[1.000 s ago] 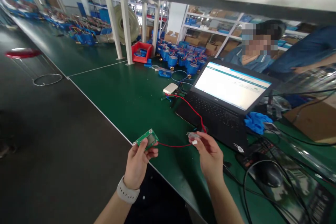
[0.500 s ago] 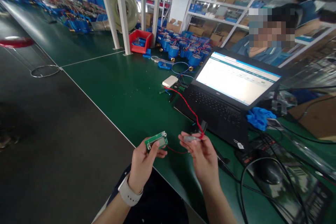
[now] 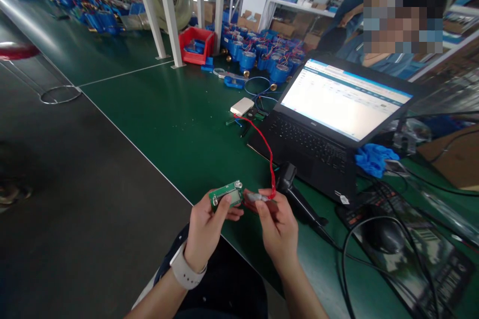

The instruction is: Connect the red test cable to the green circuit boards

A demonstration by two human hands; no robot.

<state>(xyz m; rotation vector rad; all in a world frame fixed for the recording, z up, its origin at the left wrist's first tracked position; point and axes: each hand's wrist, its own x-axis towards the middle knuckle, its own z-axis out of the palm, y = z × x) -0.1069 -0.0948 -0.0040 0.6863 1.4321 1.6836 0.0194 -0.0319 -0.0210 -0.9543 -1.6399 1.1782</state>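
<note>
My left hand [image 3: 209,222] grips a green circuit board [image 3: 226,194] with a small grey display, the thumb pressed on its face. Close to the board's right end, my right hand [image 3: 277,222] pinches a grey connector [image 3: 257,197]. A twisted red cable [image 3: 270,149] runs from that connector back to a white box [image 3: 242,106] lying on the table. Whether the connector touches the board is hard to make out. Just right of my right hand lies a black handheld scanner [image 3: 301,199].
An open laptop [image 3: 318,134] stands to the right, with a mouse [image 3: 383,234] on a mat and loose black cables before it. Blue meter bodies [image 3: 258,57] and a red bin [image 3: 196,46] stand at the back. Behind the laptop is another person [image 3: 359,42].
My right hand has moved left with the connector, closer to the board, uncovering more of the scanner. My left hand keeps its hold. The person behind the laptop has shifted.
</note>
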